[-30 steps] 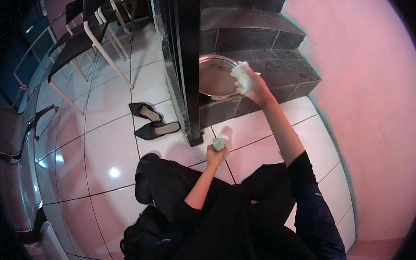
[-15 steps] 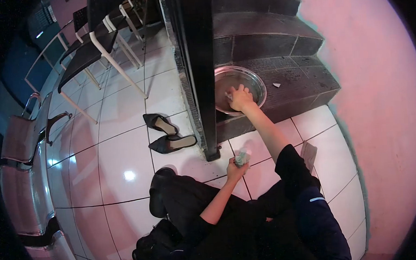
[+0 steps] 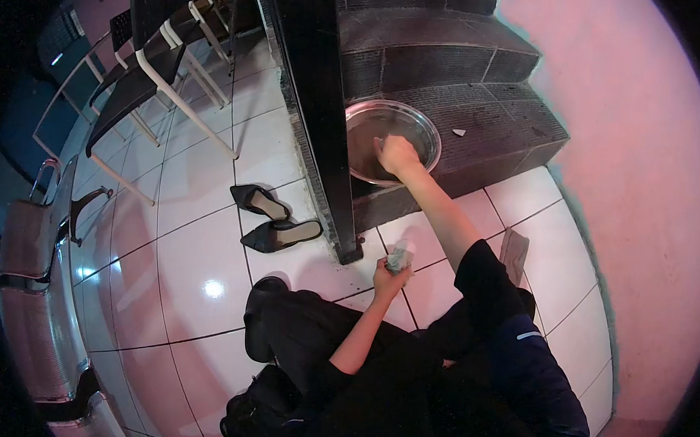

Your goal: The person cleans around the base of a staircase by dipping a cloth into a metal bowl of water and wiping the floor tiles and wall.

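My right hand point(image 3: 399, 155) reaches into a round metal basin point(image 3: 433, 148) on the lowest stair step. Its fingers are curled in, and whatever they may hold is hidden. The basin contains murky, brownish-grey water point(image 3: 370, 132). Lower down, above the floor tiles, my left hand point(image 3: 388, 279) is closed around a crumpled, pale grey-green bundle point(image 3: 400, 258), partly see-through at the top. I cannot tell whether that bundle is cloth or plastic.
A black post point(image 3: 312, 118) hides the basin's left edge. Black pointed slippers point(image 3: 292, 234) lie on the tiles. A small white piece point(image 3: 459, 132) rests on the step, a grey-brown flat block point(image 3: 514, 252) near my right sleeve. Chairs point(image 3: 138, 95) and a metal bench point(image 3: 41, 310) stand left.
My right hand has turned over the basin, from spread, bent fingers to a more closed shape. The left hand keeps its bundle. The whole view has shifted slightly.
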Demonstrator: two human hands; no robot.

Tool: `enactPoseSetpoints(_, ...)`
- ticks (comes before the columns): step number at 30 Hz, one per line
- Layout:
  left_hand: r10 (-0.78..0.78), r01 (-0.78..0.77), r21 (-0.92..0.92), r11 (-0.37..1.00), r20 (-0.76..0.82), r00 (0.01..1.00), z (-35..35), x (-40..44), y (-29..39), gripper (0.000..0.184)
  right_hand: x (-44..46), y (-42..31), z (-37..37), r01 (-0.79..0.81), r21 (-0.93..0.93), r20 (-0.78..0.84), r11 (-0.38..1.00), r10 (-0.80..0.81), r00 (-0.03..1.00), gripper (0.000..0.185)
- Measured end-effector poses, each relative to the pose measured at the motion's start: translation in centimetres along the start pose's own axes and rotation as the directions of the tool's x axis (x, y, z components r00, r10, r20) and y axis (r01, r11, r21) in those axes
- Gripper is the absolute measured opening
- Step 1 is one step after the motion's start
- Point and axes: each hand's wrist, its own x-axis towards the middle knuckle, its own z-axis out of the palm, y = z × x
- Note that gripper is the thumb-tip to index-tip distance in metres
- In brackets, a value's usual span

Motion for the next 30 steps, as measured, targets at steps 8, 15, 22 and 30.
enactPoseSetpoints(8, -0.010, 0.017, 0.085, 0.996, -0.084, 0.996, -0.3, 0.3, 0.6, 0.056, 0.4, 0.2, 0.4, -0.009, 0.038, -0.031, 0.999, 0.010, 0.999, 0.045)
enactPoseSetpoints(15, -0.085, -0.013, -0.251, 0.968, -0.378, 0.922, -0.9, 2.3, -3.0, 0.052, -0.4, 0.3, -0.6, 0.212, 0.151, -0.513, 0.965, -0.107, 0.852, 0.041)
enactPoseSetpoints(22, -0.465, 0.297, -0.496, 0.816, -0.258, 0.847, -1.9, 0.1, 2.1, 0.039, -6.0, 3.3, -2.7, 0.527, 0.420, -0.858, 0.739, 0.134, 0.496, 0.035)
enactPoseSetpoints(30, -0.432, 0.330, -0.348, 0.878, -0.276, 0.859, -1.9, 0.2, 2.1, 0.045, -19.4, 15.7, 12.7, -0.064, 0.455, -0.477, 0.888, 0.304, 0.825, 0.035)
